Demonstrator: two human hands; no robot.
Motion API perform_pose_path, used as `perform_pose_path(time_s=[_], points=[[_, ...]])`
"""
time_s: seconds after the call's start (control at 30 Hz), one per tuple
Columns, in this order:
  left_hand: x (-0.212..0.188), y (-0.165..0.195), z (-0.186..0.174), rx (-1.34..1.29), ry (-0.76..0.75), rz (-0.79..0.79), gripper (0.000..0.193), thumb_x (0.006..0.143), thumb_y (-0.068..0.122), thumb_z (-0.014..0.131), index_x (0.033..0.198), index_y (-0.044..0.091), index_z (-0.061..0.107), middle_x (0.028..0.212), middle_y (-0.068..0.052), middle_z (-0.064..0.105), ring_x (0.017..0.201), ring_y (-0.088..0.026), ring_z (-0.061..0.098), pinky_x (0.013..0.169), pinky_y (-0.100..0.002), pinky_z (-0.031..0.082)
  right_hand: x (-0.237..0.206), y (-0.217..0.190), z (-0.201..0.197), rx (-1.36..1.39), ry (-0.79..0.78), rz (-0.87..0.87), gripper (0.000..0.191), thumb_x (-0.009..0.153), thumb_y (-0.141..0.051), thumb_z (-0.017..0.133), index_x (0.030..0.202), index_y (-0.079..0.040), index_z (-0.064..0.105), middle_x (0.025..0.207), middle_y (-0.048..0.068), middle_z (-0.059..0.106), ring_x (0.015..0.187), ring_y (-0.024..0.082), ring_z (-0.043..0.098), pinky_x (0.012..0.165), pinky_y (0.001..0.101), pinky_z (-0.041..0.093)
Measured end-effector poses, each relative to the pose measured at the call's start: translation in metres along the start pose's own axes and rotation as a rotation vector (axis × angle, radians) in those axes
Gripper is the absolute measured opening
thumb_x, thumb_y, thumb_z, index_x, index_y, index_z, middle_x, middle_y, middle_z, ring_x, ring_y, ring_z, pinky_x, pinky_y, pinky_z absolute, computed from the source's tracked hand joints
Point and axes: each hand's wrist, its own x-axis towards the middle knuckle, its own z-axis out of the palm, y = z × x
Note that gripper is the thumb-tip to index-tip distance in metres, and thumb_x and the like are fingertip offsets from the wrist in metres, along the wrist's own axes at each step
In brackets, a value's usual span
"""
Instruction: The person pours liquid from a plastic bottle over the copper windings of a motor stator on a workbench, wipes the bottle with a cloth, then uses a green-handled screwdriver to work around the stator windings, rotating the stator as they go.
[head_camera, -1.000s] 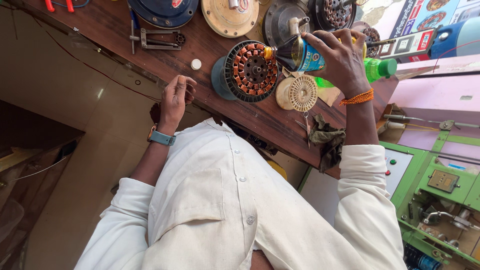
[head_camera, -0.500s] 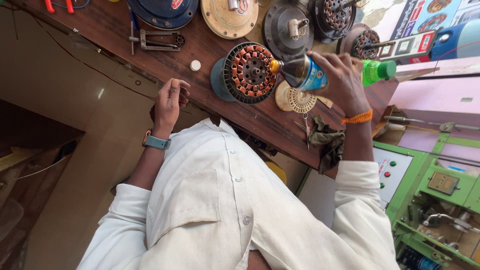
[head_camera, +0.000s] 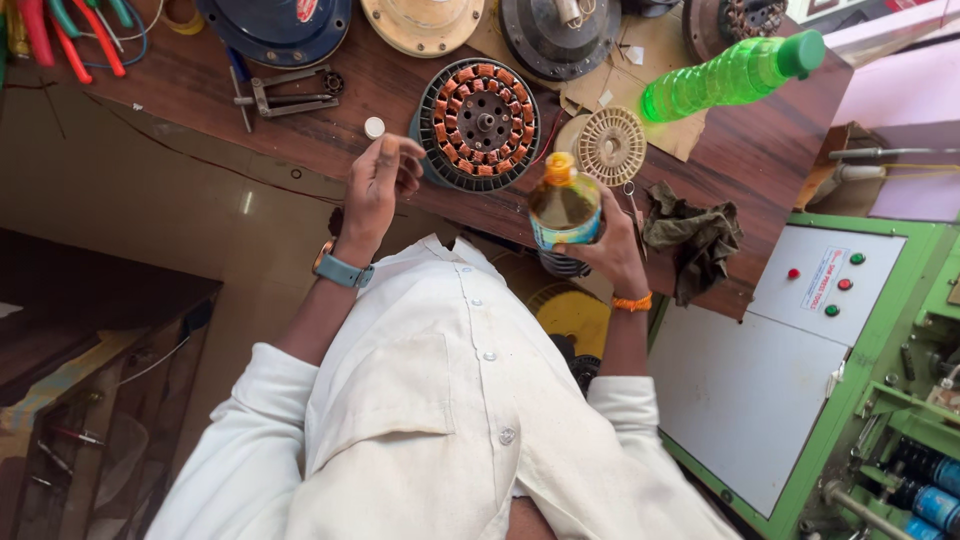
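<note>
The right hand (head_camera: 610, 245) grips the oil bottle (head_camera: 565, 208) upright so nothing spills, while the left hand (head_camera: 378, 185) fingers pinch something small beside the stator (head_camera: 483, 122).

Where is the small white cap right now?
In the head view, the small white cap lies on the wooden bench, just above the left hand, left of the copper-wound stator.

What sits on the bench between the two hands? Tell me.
In the head view, the copper-wound stator lies between the left hand and the right hand holding the oil bottle.
</note>
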Motion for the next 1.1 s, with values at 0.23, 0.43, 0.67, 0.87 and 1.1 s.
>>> perform_pose_path(time_s=[0.23,0.43,0.67,0.87,1.1], points=[[0.008,-0.004,-0.002,0.068,-0.019,-0.005,0.053,0.109,0.053,0.041,0.102,0.008,0.068,0.081,0.001,0.065,0.072,-0.005,0.062,0.063,-0.02,0.051,0.037,-0.012,-0.015,-0.247,0.152,-0.146,0.116,0.061,-0.034,0.102,0.158,-0.01,0.042,0.145,0.011,0.061,0.133,0.029,0.057,0.117,0.0497,0.04],[-0.016,-0.03,-0.024,0.024,0.05,-0.015,0.052,0.11,0.052,0.043,0.101,0.007,0.067,0.08,0.001,0.064,0.071,-0.005,0.06,0.062,-0.02,0.049,0.107,-0.043,-0.037,-0.833,0.122,-0.361,0.109,0.061,-0.034,0.101,0.157,-0.023,0.052,0.143,0.004,0.061,0.122,0.028,0.054,0.104,0.0507,0.039],[-0.033,-0.047,-0.053,-0.019,0.172,-0.054,0.048,0.111,0.048,0.043,0.102,0.007,0.066,0.081,0.002,0.063,0.073,-0.004,0.059,0.064,-0.02,0.048,0.148,-0.078,-0.038,-1.069,0.049,-0.614,0.097,0.063,-0.039,0.099,0.151,-0.025,0.06,0.145,-0.001,0.06,0.121,0.026,0.053,0.109,0.0516,0.034],[-0.034,-0.034,-0.063,0.003,0.244,-0.023,0.048,0.112,0.048,0.042,0.102,0.007,0.067,0.081,0.002,0.064,0.072,-0.005,0.059,0.063,-0.021,0.048,0.162,-0.087,-0.038,-1.155,0.008,-0.695,0.096,0.064,-0.043,0.097,0.152,-0.028,0.06,0.144,-0.003,0.059,0.128,0.024,0.053,0.111,0.0508,0.033],[-0.035,-0.028,-0.061,0.03,0.245,-0.02,0.05,0.111,0.05,0.041,0.102,0.007,0.066,0.081,0.002,0.064,0.072,-0.005,0.059,0.064,-0.021,0.049,0.149,-0.085,-0.053,-1.136,-0.009,-0.624,0.096,0.063,-0.04,0.097,0.151,-0.029,0.061,0.144,-0.003,0.06,0.125,0.026,0.053,0.11,0.0512,0.034]])
